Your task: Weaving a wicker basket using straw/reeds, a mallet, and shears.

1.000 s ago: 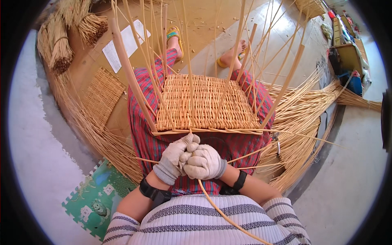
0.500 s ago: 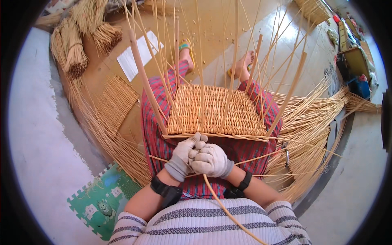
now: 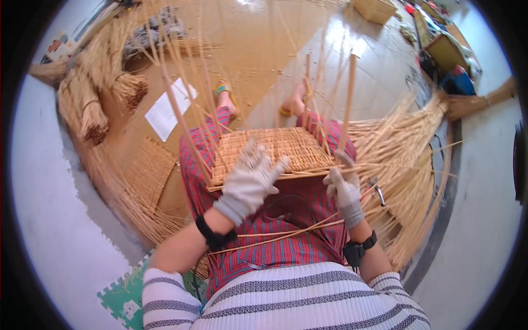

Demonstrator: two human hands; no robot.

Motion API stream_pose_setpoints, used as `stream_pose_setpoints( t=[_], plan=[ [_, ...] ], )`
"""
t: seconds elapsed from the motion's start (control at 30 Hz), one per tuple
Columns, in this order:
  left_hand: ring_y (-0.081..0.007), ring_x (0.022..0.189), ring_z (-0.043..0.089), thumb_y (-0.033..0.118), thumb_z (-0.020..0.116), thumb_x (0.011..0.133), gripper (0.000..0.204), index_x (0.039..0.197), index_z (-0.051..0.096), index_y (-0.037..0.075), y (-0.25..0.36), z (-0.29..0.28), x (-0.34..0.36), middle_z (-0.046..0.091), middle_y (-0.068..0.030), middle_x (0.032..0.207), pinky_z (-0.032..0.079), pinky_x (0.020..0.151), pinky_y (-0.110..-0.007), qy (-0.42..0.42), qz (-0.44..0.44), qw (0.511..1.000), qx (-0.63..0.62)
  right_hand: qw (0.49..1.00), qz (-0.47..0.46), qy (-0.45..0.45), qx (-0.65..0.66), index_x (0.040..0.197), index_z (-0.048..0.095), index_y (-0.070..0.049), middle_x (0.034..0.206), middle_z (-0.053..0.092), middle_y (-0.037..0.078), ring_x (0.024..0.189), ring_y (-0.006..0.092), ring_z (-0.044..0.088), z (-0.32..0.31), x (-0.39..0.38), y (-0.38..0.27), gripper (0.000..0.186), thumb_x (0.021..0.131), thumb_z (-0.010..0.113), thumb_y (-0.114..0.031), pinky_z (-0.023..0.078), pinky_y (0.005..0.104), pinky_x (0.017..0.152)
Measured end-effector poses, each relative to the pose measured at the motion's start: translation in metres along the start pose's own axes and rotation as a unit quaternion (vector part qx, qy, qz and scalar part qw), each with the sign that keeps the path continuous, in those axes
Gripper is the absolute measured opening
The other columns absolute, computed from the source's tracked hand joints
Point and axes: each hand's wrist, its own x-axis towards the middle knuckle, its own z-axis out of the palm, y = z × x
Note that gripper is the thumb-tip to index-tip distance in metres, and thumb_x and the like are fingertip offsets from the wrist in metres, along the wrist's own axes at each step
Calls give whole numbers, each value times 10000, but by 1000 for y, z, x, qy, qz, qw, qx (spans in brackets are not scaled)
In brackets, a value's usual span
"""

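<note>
A rectangular woven wicker base (image 3: 286,146) rests on my knees, with thin upright rods and thick corner stakes (image 3: 347,104) rising from it. My left hand (image 3: 250,181), in a pale work glove, is over its near left part with fingers spread; it looks blurred and holds nothing visible. At the near right corner, my gloved right hand (image 3: 345,192) closes around the basket's edge beside the corner stake. Long loose wicker rods (image 3: 291,234) cross my lap below the base.
Wicker bundles (image 3: 91,110) lie at the far left, near a white sheet (image 3: 170,110) and a flat woven panel (image 3: 148,170) on the floor. A large heap of loose rods (image 3: 399,148) spreads to the right. A green foam mat (image 3: 124,297) sits at lower left.
My hands, together at the middle of the near edge before, have parted: the left opened and rose over the base, the right moved to the near right corner. The view has shifted slightly.
</note>
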Motion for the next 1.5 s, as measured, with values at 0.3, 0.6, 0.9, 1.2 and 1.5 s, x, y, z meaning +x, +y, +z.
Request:
stream_pose_setpoints(
  t=[0.3, 0.6, 0.9, 1.2, 1.5],
  plan=[
    [-311, 771, 679, 561, 735, 806, 513, 1121, 653, 165, -33, 7, 28, 680, -92, 691, 409, 866, -435, -203, -52, 977, -47, 881, -261, 318, -232, 1641, 113, -112, 1151, 671, 121, 725, 134, 562, -9, 69, -54, 1007, 875, 766, -73, 535, 296, 641],
    [-320, 808, 676, 541, 740, 796, 559, 1221, 613, 201, -37, 15, 21, 675, -93, 1025, 439, 878, -446, -29, 5, 997, -69, 799, -294, -182, -493, 1297, 573, -67, 977, 714, 241, 908, 439, 688, 175, 140, -82, 376, 973, 555, -256, 546, 517, 782],
    [-302, 881, 687, 259, 614, 948, 602, 1513, 430, 357, -47, 8, 42, 594, -105, 1095, 561, 655, -430, -150, -19, 988, 14, 705, -344, -155, -600, 1171, 654, -64, 1175, 624, 158, 1160, 368, 581, 58, 60, -54, 438, 854, 739, -354, 468, 468, 979],
    [-254, 788, 667, 238, 613, 942, 652, 1554, 402, 321, -40, 11, 46, 614, -96, 1026, 553, 621, -358, -49, 58, 996, 51, 698, -382, -125, -593, 1150, 684, -84, 1209, 613, 79, 1193, 307, 547, 49, 34, -22, 574, 700, 830, -409, 412, 481, 1050],
    [-219, 518, 618, 340, 545, 1006, 543, 1536, 435, 309, -51, 10, 48, 605, -62, 736, 467, 420, -407, -75, -55, 985, 145, 660, -432, -174, -590, 833, 648, -107, 879, 624, 89, 892, 301, 606, 65, 52, -26, 293, 776, 768, -367, 460, 443, 805]
  ],
)
